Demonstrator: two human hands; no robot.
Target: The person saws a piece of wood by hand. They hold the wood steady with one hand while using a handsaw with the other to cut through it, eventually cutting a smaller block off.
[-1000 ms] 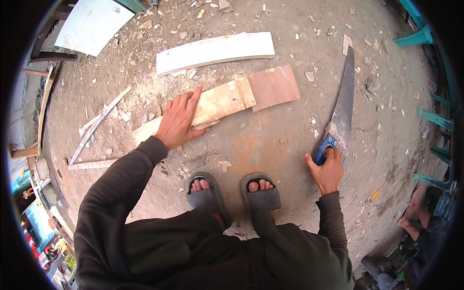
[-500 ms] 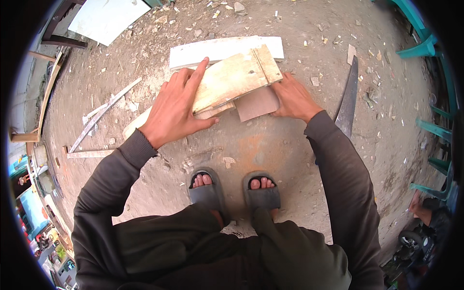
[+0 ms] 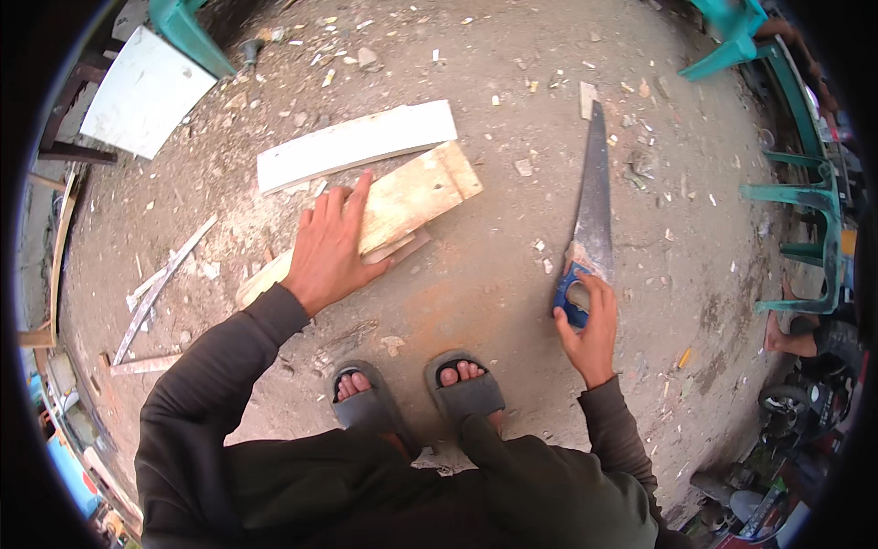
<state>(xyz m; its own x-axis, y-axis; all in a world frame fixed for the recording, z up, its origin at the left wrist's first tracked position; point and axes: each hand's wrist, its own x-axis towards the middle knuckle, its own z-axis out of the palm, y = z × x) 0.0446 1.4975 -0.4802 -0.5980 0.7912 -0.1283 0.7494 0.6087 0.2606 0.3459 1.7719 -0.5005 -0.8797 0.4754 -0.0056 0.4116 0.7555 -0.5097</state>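
A pale wooden board (image 3: 422, 186) lies slanted on the ground, with another piece of wood (image 3: 412, 245) showing under its near edge. My left hand (image 3: 331, 242) rests on top of the board, fingers stretched and thumb apart near its front edge. On the right, my right hand (image 3: 593, 329) closes around the blue handle of a handsaw (image 3: 594, 206), whose dark blade lies on the ground pointing away from me. A white board (image 3: 357, 145) lies just beyond the wooden one.
Thin wood strips (image 3: 165, 284) lie at the left. A white panel (image 3: 146, 91) sits at the far left near a green plastic chair (image 3: 190, 37). More green chairs (image 3: 809, 197) stand along the right, near a person's leg (image 3: 788, 340). Wood scraps and stones litter the dirt ground.
My right hand has left the wooden pieces and moved right and nearer to the saw's handle. The board has lowered, and my left hand stays on it. The whole view has shifted.
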